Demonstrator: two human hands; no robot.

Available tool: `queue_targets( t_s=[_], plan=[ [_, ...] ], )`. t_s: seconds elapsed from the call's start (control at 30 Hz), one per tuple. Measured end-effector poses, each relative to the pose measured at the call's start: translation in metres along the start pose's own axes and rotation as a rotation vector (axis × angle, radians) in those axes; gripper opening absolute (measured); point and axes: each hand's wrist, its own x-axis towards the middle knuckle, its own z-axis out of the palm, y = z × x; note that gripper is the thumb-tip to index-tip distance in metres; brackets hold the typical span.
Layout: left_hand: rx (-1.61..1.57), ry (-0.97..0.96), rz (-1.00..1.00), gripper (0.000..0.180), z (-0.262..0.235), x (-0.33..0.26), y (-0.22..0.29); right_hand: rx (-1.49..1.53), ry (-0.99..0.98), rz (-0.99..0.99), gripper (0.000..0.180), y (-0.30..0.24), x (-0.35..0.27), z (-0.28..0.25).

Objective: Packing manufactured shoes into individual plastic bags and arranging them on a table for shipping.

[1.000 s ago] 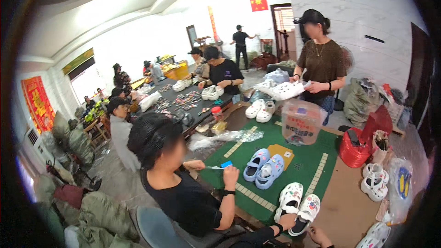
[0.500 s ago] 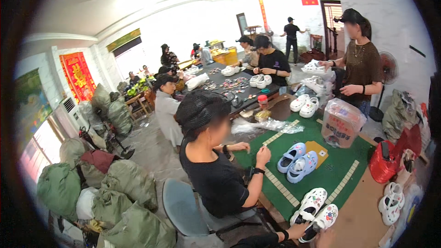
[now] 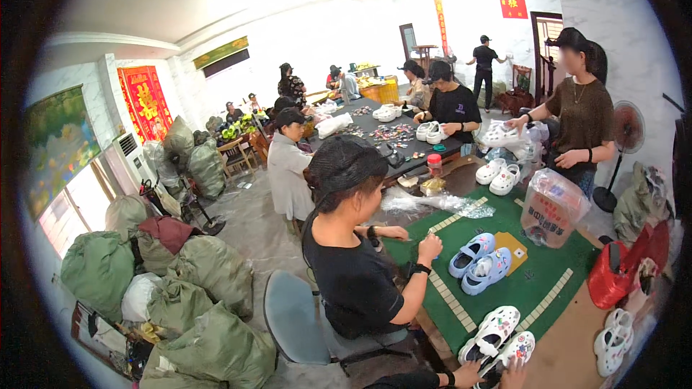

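Observation:
A pair of white clogs with colourful charms sits at the table's near edge: one white clog [image 3: 499, 324] lies farther off, the other white clog [image 3: 517, 350] closer to me. My left hand [image 3: 468, 374] is closed at the heel end of the nearer clog, its wrist in a black band. Along that clog's right side, my right hand [image 3: 515, 374] holds it with the fingers pointing away from me; the lower part is cut off by the frame. A white piece [image 3: 490, 351] shows by the clogs' openings; I cannot tell what it is.
Light-blue clogs [image 3: 481, 264] stand on the green mat [image 3: 461, 227], beside a tan card [image 3: 513, 251]. A seated co-worker [image 3: 353, 259] is at the left. White clogs [image 3: 499, 176], a plastic bag [image 3: 551, 209], a red bag [image 3: 609, 274] and more white clogs [image 3: 614, 342] lie around. Sacks [image 3: 209, 274] fill the floor.
The whole view has shifted, so things sit farther right and mostly lower. White material now shows at the near clogs' openings. My right hand has come to the nearer clog's side.

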Motion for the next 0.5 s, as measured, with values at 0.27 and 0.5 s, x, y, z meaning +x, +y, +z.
queue_targets(
  t_s=[0.27,0.5],
  plan=[
    [0.234,-0.082,0.125,0.033,-0.035,0.011,0.012,0.024,0.130,-0.152,0.026,0.002,0.034,0.031],
    [0.370,-0.024,0.150,0.026,-0.032,0.017,0.000,0.001,0.099,0.010,0.027,-0.019,0.031,0.001]
  ],
)
